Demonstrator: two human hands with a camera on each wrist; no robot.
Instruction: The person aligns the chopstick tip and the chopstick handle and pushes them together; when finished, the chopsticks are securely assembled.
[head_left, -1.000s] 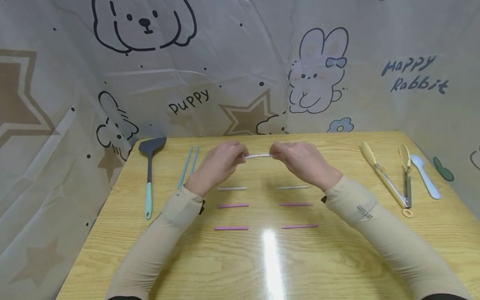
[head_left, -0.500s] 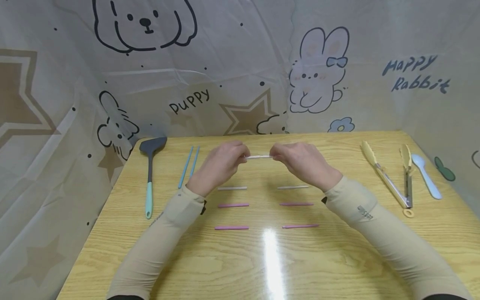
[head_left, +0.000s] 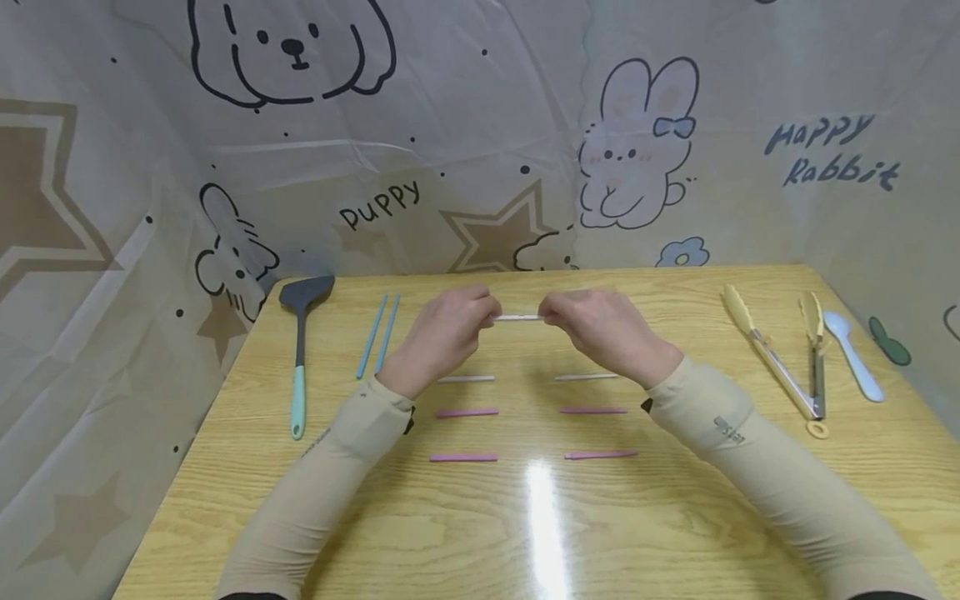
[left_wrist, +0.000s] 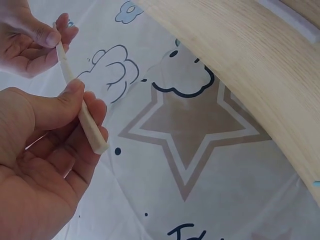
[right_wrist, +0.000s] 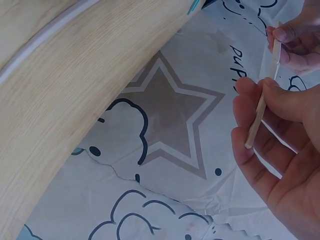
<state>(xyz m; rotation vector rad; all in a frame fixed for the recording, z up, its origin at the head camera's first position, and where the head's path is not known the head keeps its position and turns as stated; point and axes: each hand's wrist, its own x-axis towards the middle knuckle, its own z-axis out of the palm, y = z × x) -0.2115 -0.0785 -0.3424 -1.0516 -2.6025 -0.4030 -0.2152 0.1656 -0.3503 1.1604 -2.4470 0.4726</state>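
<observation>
Between my hands, over the back of the table, is a thin white chopstick (head_left: 519, 317) with a seam near its middle. My left hand (head_left: 453, 329) pinches one end between thumb and fingers; the left wrist view shows that end of the chopstick (left_wrist: 91, 129) as thick and square. My right hand (head_left: 603, 329) pinches the other end, where the chopstick (right_wrist: 255, 122) is slimmer and rounded. Below the hands lie two short white pieces, a left piece (head_left: 467, 379) and a right piece (head_left: 585, 377). Nearer are several short pink pieces (head_left: 463, 457) in two columns.
A dark spatula (head_left: 298, 350) with a mint handle and two blue chopsticks (head_left: 371, 336) lie at the left. On the right are tongs (head_left: 772, 358) and a light blue spoon (head_left: 855, 358). A printed cloth (head_left: 480, 125) hangs behind the wooden table (head_left: 420, 533).
The chopstick, slightly bent at its seam a second ago, now runs straight. My left hand has shifted a little to the right, narrowing the gap between the hands. The pieces on the table have stayed put.
</observation>
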